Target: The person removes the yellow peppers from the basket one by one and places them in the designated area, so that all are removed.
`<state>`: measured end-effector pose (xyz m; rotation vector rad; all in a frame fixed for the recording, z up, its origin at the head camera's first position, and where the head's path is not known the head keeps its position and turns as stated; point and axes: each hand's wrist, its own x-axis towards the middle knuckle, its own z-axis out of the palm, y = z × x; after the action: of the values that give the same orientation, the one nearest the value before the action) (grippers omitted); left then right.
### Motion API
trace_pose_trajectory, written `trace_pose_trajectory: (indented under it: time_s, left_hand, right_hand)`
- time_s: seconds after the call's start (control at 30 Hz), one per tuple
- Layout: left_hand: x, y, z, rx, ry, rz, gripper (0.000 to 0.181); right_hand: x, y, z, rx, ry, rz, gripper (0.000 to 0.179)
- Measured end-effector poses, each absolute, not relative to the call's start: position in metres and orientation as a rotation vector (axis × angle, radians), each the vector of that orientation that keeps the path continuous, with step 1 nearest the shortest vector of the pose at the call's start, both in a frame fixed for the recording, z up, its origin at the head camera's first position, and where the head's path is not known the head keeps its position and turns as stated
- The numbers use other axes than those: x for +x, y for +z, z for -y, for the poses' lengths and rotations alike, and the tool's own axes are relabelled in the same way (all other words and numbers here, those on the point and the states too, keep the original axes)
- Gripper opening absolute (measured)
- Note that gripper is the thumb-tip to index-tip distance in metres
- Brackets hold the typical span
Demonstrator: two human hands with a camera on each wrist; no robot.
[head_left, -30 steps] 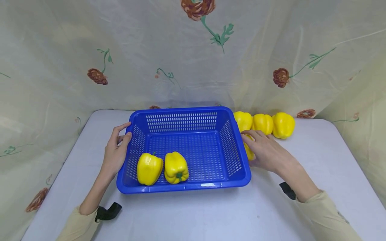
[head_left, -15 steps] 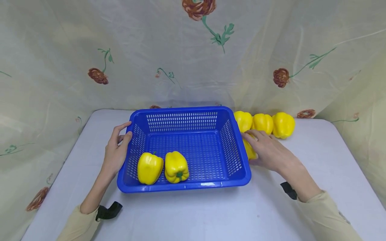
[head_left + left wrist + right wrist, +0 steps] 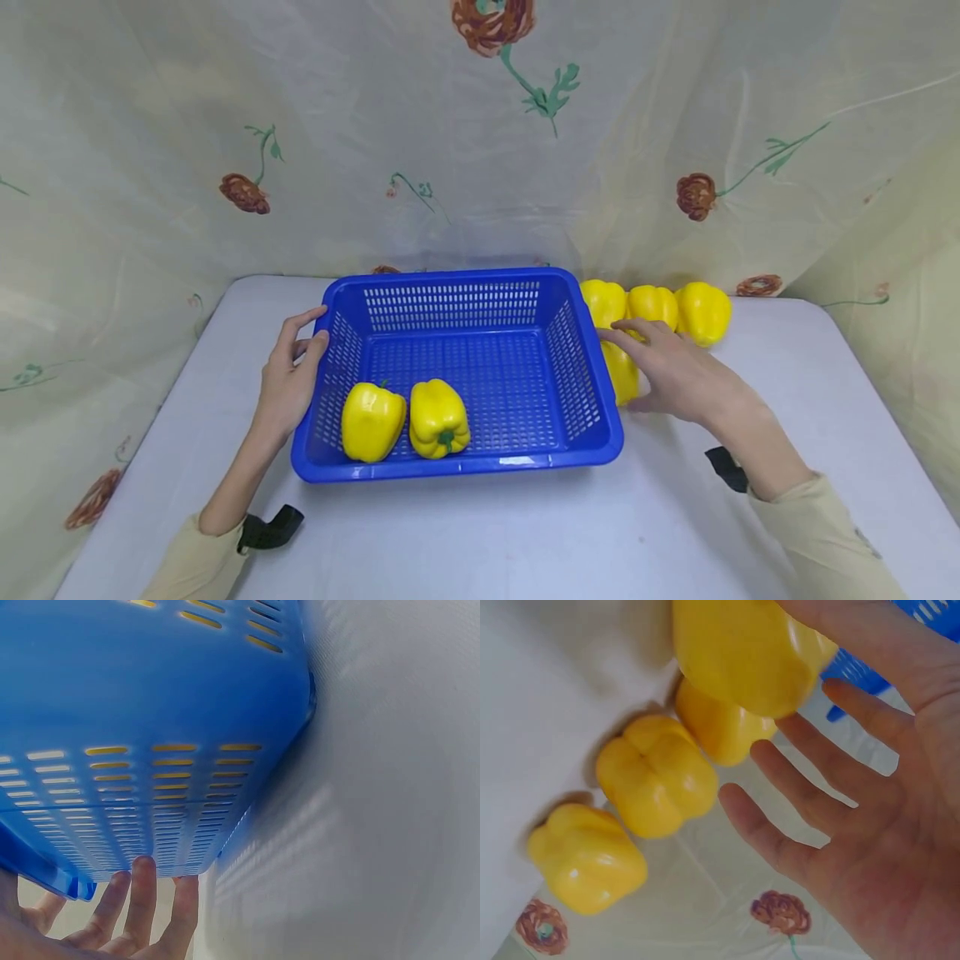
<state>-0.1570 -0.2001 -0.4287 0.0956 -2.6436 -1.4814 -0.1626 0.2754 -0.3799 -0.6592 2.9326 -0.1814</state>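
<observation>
My left hand (image 3: 291, 375) rests against the left side of a blue plastic basket (image 3: 457, 471). Its thumb and forefinger touch the rim; in the left wrist view, extended fingers (image 3: 142, 900) reach the perforated outer wall. Inside the basket, at the near left, lie two yellow bell peppers, one (image 3: 372, 422) beside another (image 3: 438, 417) with its green stem showing. Just outside the right wall, a third yellow bell pepper (image 3: 622, 375) sits close to my right hand (image 3: 678, 371). The right wrist view shows that hand's fingers spread and fairly straight, curled round nothing.
Behind the right hand, a row of yellow bell peppers (image 3: 652, 308) lines the table's back edge, right of the basket. A white cloth covers the table (image 3: 465, 542). A flowered curtain (image 3: 495, 183) hangs behind and at the sides.
My right hand has drawn slightly to the right, and the gap between its fingers and the nearest pepper has widened. My left hand and the basket have stayed in place.
</observation>
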Motion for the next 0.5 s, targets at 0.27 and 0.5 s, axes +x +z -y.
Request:
trace_pose_trajectory:
  time_s: [0.27, 0.5]
  left_hand:
    - [-0.157, -0.428, 0.199, 0.103, -1.476, 2.650, 0.050]
    - [-0.156, -0.427, 0.199, 0.106, -1.478, 2.651, 0.050]
  right_hand:
    - [-0.165, -0.353, -0.276, -0.722, -0.103, -3.010, 0.092]
    - [-0.166, -0.334, -0.256, -0.822, -0.041, -3.055, 0.080]
